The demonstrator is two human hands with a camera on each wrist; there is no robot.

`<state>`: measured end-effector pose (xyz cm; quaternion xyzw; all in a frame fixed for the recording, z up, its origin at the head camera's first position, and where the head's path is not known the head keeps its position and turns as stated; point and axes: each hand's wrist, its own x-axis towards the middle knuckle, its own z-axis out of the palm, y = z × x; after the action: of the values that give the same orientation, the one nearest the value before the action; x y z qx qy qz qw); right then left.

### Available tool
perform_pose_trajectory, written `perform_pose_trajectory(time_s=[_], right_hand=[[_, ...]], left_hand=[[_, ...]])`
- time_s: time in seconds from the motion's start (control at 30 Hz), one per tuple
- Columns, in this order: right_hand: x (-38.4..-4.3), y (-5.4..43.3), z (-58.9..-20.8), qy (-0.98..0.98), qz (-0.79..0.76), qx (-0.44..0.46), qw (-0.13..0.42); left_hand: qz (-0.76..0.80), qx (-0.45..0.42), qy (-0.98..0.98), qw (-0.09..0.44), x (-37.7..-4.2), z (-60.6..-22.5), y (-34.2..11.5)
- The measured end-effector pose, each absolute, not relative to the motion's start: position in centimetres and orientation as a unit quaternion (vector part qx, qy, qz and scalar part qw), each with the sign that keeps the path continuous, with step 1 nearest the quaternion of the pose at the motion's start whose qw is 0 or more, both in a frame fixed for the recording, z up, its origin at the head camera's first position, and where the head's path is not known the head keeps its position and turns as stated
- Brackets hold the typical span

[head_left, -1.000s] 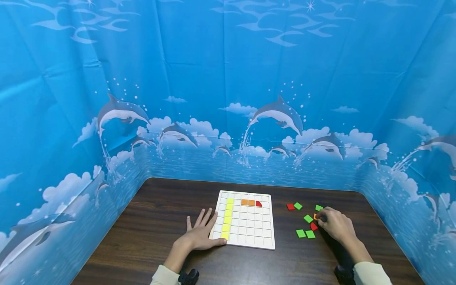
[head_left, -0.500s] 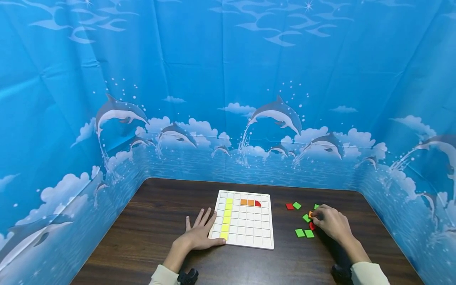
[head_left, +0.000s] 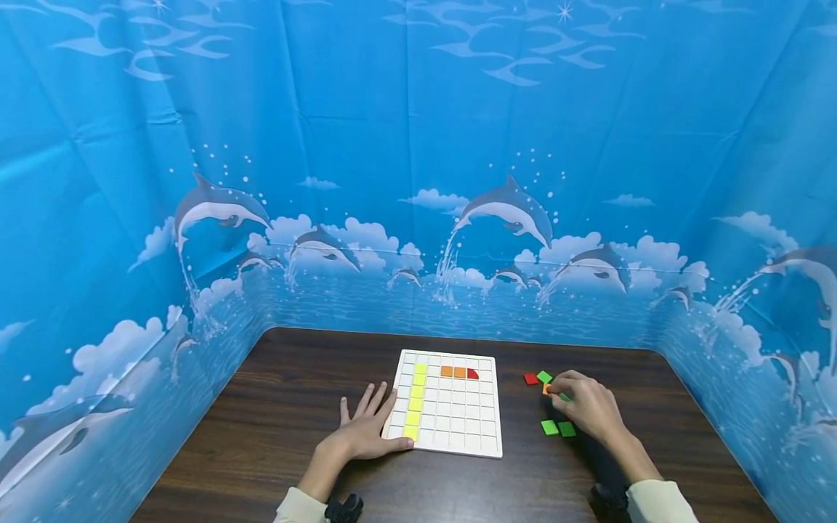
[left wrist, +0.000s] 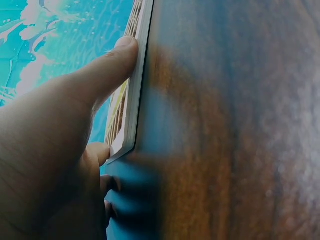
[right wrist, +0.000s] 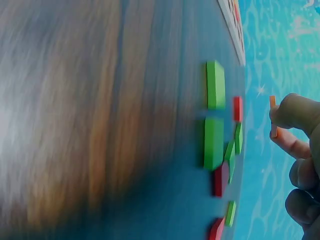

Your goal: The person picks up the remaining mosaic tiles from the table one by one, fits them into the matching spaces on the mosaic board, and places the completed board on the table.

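Note:
A white gridded board (head_left: 458,421) lies on the table, bearing a column of yellow square tiles (head_left: 416,392), two orange tiles (head_left: 453,372) and a red tile with a rounded corner (head_left: 473,374). My left hand (head_left: 362,432) rests spread at the board's lower left corner, thumb on its near edge, as the left wrist view also shows. My right hand (head_left: 588,403) pinches an orange tile (right wrist: 273,116) between thumb and index finger, held above the loose tiles. Below it lie green tiles (right wrist: 214,142) and red tiles (right wrist: 221,179), partly hidden by the hand in the head view.
The dark wooden table (head_left: 294,378) is enclosed by a blue curtain (head_left: 366,145) printed with dolphins. A loose red tile (head_left: 531,379) and a green tile (head_left: 544,376) lie right of the board, with two green tiles (head_left: 558,428) nearer.
My right hand has lifted the orange tile from among the loose tiles and carried it left toward the board. The left hand has stayed in place on the board.

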<state>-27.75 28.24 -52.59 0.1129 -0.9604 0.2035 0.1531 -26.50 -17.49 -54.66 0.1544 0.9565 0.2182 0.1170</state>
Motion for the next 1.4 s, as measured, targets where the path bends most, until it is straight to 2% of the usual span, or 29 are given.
perform_pose_trajectory(time_s=[0.2,0.5,0.77,0.97,1.4], right_hand=[[-28.2,26.0,-52.1,-0.958,0.204,0.123,0.160],[-28.7,22.5,-51.9,-0.949,0.222,0.145,0.169],[-29.4,19.9,-51.6,-0.947,0.222,0.168,0.160],[-30.0,18.2,-51.7,-0.944,0.228,0.185,0.153],[-31.3,16.4,-52.5,-0.946,0.214,0.206,0.132]], left_hand=[[0.218,0.146,0.957,0.125,-26.1,-53.7,-17.3],[0.222,0.150,0.956,0.119,-26.1,-54.0,-17.6],[0.211,0.143,0.959,0.126,-26.1,-53.9,-17.5],[0.213,0.154,0.958,0.113,-26.5,-54.8,-17.7],[0.214,0.155,0.957,0.118,-26.3,-54.5,-17.5]])
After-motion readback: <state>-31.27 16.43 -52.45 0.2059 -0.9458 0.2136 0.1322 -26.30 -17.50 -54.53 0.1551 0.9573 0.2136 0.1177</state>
